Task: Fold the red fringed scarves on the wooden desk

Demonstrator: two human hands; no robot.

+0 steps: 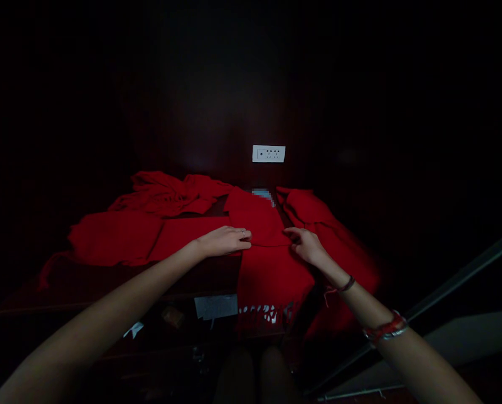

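A red fringed scarf [272, 275] lies in front of me, its fringe hanging over the front edge of the dark surface. Its upper layer is folded over, with a crease running between my hands. My left hand [228, 240], a ring on one finger, pinches the fold's left edge. At the right edge, my right hand [307, 246] has its fingers closed on the cloth, index finger extended along it. Both hands rest low on the scarf. The fingertips are partly hard to make out in the dim light.
More red cloth [196, 233] lies flat to the left, with a crumpled red pile [162, 191] behind it. Another red cloth [335, 235] drapes on the right. A white socket panel [268, 154] is on the dark back wall. Papers [216, 306] sit below the edge.
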